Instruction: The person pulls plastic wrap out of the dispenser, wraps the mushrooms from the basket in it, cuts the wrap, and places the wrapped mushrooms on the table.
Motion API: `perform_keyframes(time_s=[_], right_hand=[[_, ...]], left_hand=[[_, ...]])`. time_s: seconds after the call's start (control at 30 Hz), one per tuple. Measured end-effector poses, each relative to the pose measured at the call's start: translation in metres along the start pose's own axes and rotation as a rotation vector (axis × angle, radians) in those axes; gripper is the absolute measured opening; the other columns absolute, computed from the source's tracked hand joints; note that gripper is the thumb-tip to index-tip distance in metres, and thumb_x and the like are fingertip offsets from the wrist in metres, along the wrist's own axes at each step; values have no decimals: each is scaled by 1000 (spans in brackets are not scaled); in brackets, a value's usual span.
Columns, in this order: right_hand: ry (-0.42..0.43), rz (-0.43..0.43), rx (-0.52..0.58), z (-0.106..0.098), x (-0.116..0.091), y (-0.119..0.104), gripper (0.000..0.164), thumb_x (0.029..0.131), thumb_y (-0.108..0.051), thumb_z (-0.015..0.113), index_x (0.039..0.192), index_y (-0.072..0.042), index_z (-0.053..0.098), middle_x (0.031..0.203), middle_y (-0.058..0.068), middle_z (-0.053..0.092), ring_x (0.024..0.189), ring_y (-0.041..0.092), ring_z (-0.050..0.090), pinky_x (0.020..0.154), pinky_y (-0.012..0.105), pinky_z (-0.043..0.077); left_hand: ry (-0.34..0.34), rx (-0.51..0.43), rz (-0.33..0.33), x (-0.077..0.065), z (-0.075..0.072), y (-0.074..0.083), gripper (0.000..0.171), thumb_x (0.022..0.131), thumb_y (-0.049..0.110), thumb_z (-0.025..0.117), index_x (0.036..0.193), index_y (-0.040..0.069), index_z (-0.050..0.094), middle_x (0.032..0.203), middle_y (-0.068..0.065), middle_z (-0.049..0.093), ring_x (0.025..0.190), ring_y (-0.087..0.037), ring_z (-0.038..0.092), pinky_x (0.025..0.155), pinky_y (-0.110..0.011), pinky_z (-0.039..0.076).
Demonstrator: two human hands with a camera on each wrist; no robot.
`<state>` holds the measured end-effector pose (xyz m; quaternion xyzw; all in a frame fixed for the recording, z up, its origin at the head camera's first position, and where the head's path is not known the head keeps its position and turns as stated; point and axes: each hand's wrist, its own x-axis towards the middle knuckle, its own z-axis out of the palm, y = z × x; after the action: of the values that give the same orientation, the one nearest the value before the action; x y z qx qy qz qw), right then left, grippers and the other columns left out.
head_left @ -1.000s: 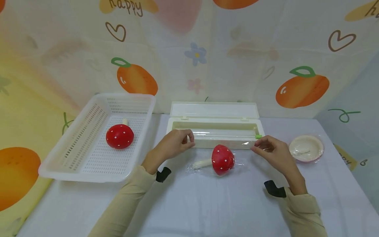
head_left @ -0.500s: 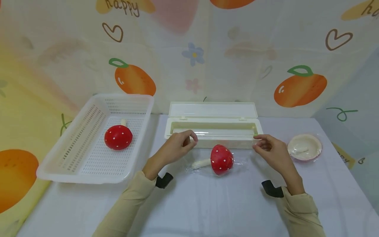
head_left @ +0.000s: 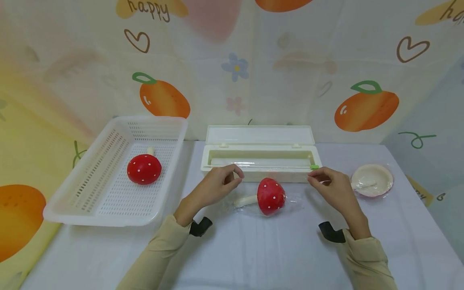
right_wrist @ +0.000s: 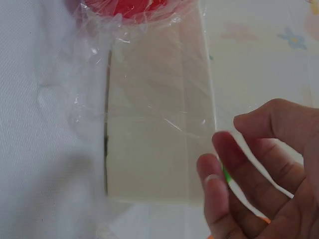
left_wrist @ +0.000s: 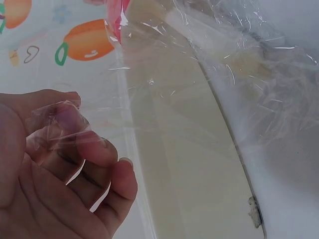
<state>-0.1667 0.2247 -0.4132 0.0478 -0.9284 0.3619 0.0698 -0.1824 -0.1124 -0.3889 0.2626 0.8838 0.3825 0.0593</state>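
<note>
In the head view my left hand (head_left: 216,184) and right hand (head_left: 334,186) are raised at the front of an open white cling film box (head_left: 221,175), one near each end. Clear cling film (left_wrist: 94,127) runs from the left fingertips across the box in the left wrist view; thumb and forefinger pinch its edge. My right thumb and forefinger come together at the other side of the film, which is faint there. Below the box lies a red toy mushroom (head_left: 271,196) with white dots and a pale stem, on or in clear film.
A white slotted basket (head_left: 168,193) stands at the left with another red toy mushroom (head_left: 144,169) inside. A film-wrapped small bowl (head_left: 372,180) sits at the right. The box's raised lid (head_left: 259,135) is close to the patterned backdrop (head_left: 203,48). A green slider (head_left: 314,166) is at the box's right end.
Both hands stay near the box's front, fingers pinched, with only slight shifts. The whole head view has drifted a little. The mushrooms, basket and bowl keep their places.
</note>
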Motion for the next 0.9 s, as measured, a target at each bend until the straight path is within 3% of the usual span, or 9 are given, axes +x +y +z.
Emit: perform_keyframes(time_s=[0.07,0.2,0.3,0.47,0.57,0.7,0.8,0.9], right_hand=[[12,-16,6,2,0,1,14,92,-14,69,101,-4,72,101,15,74,92,22,66,70,9,47],[28,-50,39,6,0,1,8,90,-10,70,97,-6,71,107,13,74,91,-7,57,71,8,47],[19,-82,71,7,-1,1,5,90,-8,69,95,-6,68,104,12,74,86,-16,52,72,9,48],[-16,-141,128,11,-4,0,8,93,-5,66,98,-3,61,95,11,71,85,-10,55,78,7,47],[-32,-130,155,14,-8,-3,17,95,-7,64,109,0,59,98,11,68,91,-5,56,85,6,45],[-96,-81,176,21,-17,-8,48,89,-17,75,129,-3,53,104,12,61,101,16,58,99,32,51],[-143,-73,172,27,-22,-10,72,78,-24,85,137,-7,49,109,14,55,108,28,56,97,53,51],[-150,-99,153,34,-25,-10,77,71,-24,90,134,-6,50,114,15,54,108,29,54,93,54,53]], left_hand=[[1,-10,2,-1,1,0,14,96,9,62,108,4,66,62,2,51,57,-10,46,55,-20,41],[-7,-43,0,-3,3,-1,15,97,10,61,109,4,64,63,1,51,58,-9,45,54,-20,41],[-18,-72,-4,-5,6,-3,15,97,11,61,110,3,63,63,2,49,57,-9,44,54,-20,40],[-41,-124,-2,-8,9,-1,14,99,10,56,111,2,58,63,1,49,56,-7,42,54,-19,38],[-59,-155,-14,-10,11,0,13,100,9,52,111,2,54,65,-8,55,56,-7,42,54,-19,37],[-79,-184,-31,-13,14,2,14,101,8,48,113,2,50,73,-18,64,55,-9,43,53,-20,36],[-86,-189,-39,-15,15,2,13,101,9,47,113,4,49,75,-17,67,57,-10,45,54,-20,37],[-92,-187,-40,-18,17,1,13,101,8,47,113,5,49,76,-15,67,59,-10,48,56,-21,40]])
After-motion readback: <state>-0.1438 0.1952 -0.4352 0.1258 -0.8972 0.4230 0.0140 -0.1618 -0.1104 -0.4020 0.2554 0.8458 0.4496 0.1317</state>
